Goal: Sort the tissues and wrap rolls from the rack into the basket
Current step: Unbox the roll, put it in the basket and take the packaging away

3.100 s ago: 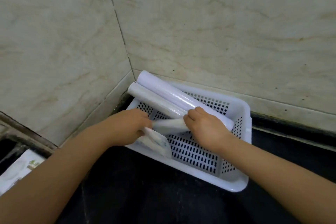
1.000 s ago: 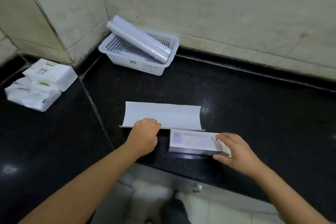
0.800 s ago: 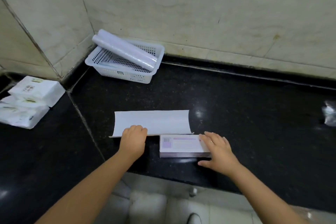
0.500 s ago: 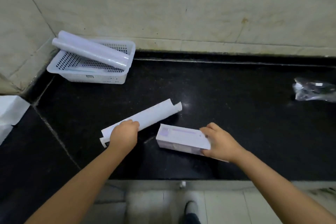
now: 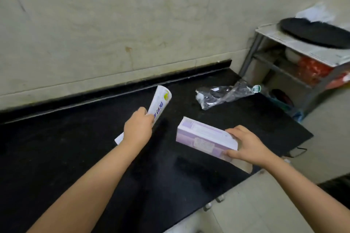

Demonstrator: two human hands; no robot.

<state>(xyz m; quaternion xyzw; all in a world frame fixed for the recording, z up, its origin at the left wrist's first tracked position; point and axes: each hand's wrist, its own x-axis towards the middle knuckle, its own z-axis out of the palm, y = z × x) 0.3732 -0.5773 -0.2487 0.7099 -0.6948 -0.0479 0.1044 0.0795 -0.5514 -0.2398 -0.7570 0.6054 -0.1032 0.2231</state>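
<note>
l hand (image 5: 137,130) grips a curled sheet (image 5: 158,104), r hand (image 5: 246,147) grips a purple box (image 5: 204,138), both lifted over the bench (image 5: 75,147) nr its front edge. basket not in view, so neither's sorted yet; prob mid-task.

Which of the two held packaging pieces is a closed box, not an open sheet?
The purple box in the right hand: a closed carton with flat sides. The left hand holds a curled printed card sheet.
</note>
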